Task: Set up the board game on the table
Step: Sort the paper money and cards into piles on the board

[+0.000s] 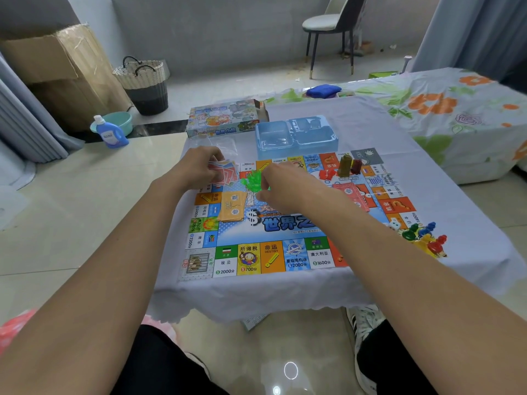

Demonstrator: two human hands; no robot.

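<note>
The colourful game board [273, 232] lies flat on the small cloth-covered table [370, 129]. My left hand [199, 166] grips a fan of red-backed cards [228, 173] over the board's far left corner. My right hand [281, 183] pinches a cluster of green plastic pieces [251, 181] above the board's middle. An orange card stack [232, 208] rests on the board left of centre, and a red card stack [352, 193] lies right of my right hand. Red and olive building pieces [346, 166] stand near the far edge. Coloured pawns [425, 238] and a white die [394, 223] lie off the board's right side.
A blue plastic insert tray [296, 135] and the game box [225, 118] sit beyond the board. A bed with a floral sheet [445, 106] is on the right. On the floor at left are a detergent bottle [109, 134], a woven basket [145, 84] and a cardboard box [57, 72].
</note>
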